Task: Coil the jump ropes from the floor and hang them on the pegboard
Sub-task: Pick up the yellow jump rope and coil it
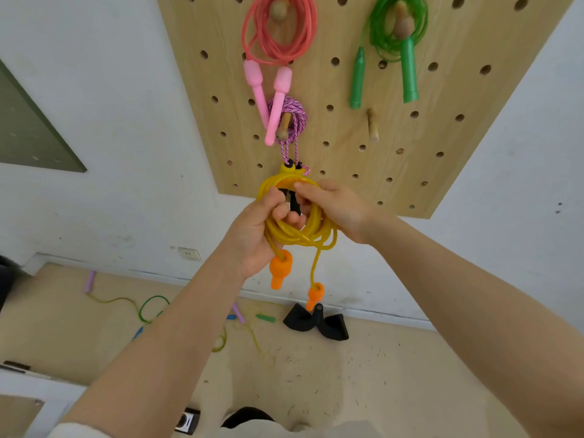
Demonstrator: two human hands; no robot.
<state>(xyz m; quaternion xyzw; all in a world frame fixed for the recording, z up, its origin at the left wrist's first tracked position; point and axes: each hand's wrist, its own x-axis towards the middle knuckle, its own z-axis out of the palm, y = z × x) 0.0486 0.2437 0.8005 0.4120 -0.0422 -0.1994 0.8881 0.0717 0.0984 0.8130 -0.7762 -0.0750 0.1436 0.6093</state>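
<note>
Both hands hold a coiled yellow jump rope (295,235) with orange handles (279,268) dangling below, just under the lower edge of the wooden pegboard (347,128). My left hand (257,235) grips the coil's left side; my right hand (336,205) pinches its top right. On the pegboard hang a pink rope (278,30), a green rope (398,30) and a purple braided rope (292,116). One wooden peg (373,126) at the middle right is bare.
On the floor by the wall lie loose ropes: a green loop (153,306), a yellow-green cord (240,333) with purple handles, and small blue and green pieces. A black object (316,322) rests against the baseboard. A wall socket (189,254) sits low on the left.
</note>
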